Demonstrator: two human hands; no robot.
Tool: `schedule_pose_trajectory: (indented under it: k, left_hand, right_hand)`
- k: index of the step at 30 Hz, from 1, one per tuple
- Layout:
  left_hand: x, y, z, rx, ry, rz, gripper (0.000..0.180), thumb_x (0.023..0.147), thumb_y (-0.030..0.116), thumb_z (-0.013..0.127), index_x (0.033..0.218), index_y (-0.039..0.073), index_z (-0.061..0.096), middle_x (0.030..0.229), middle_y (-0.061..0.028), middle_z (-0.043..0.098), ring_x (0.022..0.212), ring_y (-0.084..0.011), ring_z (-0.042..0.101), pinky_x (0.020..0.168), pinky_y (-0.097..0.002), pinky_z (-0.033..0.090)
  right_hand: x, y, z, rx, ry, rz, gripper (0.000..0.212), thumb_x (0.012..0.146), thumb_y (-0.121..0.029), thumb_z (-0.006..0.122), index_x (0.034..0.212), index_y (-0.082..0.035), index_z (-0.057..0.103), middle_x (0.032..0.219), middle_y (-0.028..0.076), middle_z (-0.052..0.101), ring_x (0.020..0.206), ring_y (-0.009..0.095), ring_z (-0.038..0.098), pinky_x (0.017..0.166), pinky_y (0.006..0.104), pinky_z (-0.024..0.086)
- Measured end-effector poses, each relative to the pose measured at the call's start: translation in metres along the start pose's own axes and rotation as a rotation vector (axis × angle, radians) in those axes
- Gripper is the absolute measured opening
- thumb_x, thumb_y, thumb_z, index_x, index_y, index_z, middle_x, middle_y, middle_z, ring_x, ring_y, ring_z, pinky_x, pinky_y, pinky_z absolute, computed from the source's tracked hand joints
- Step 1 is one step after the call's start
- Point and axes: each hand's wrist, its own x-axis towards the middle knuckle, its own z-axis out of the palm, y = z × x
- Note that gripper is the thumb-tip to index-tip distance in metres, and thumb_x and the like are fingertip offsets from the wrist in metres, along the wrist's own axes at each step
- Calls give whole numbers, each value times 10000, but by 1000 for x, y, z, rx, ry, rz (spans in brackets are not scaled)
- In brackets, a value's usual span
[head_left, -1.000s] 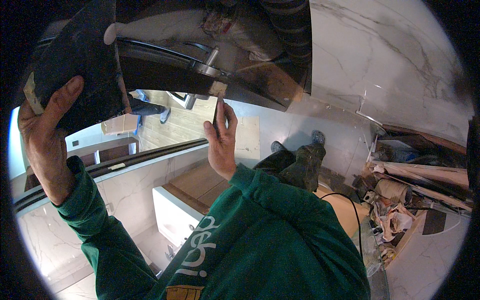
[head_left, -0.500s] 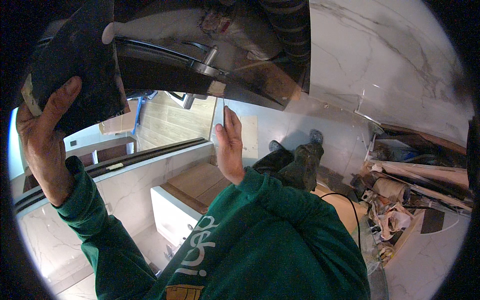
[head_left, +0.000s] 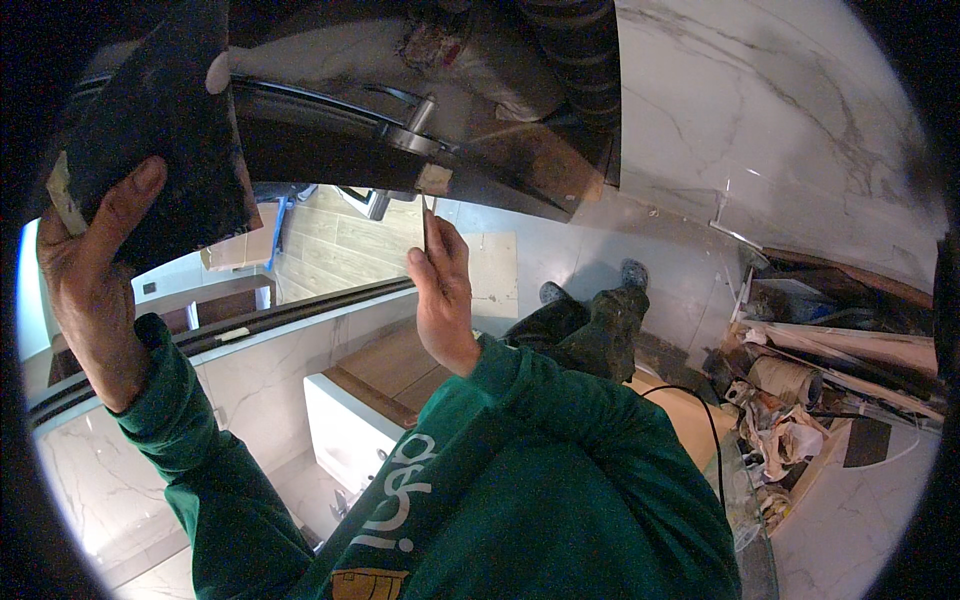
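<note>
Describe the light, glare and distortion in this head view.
Head view: strong fisheye bending, black vignette at the rim; blown-out bright patch at the left edge; soft sheen on the marble wall tiles; the dark panel in the left hand is underexposed; the right hand is sharp enough.

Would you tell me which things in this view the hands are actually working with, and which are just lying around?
In hand:
- dark board, gripped by the left hand
- thin blade-like tool, held upright by the right hand
- dark metal frame just above the tool's tip

Lying about:
- pile of scraps and rolls
- black cable
- white cabinet
</note>
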Motion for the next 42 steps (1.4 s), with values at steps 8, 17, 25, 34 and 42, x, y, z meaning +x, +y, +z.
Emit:
schedule_pose_trajectory:
  k: [8,17,25,34,42]
  left_hand:
    - [2,4,2,-40,11,-52,190,889,85,655,1030,-23,723,1031,-116,726,951,-194,681,920,-314,511]
    - [-6,-7,-5,214,-55,78,268,808,27,614,1037,33,753,1190,-204,642,1126,-312,623,990,-403,502]
    - [-9,-4,-2,172,-25,72,284,802,12,622,1054,41,751,1167,-191,655,1102,-304,636,981,-396,504]
    - [-2,2,1,145,-13,61,306,795,-5,631,1072,50,749,1140,-176,671,1074,-295,650,970,-388,507]
    - [-5,8,2,143,-1,64,327,789,-20,639,1088,58,748,1116,-163,684,1050,-287,663,961,-381,510]
  right_hand:
    - [-1,13,-10,-121,35,-106,510,1040,-217,450,1521,-72,365,1494,164,320,1410,292,326,1183,379,273]
    - [3,23,0,-86,29,-124,537,1030,-235,485,1529,-94,347,1518,144,256,1423,285,303,1198,393,279]
    - [6,30,7,-193,57,-193,620,978,-234,606,1535,-147,347,1518,220,222,1402,399,293,1181,454,273]
    - [-7,31,-6,-172,-2,-93,588,987,-270,586,1519,-128,380,1506,226,246,1403,418,298,1185,458,252]
    - [5,21,-24,-47,31,64,500,1060,-259,435,1511,-53,375,1448,146,344,1363,249,364,1161,358,300]
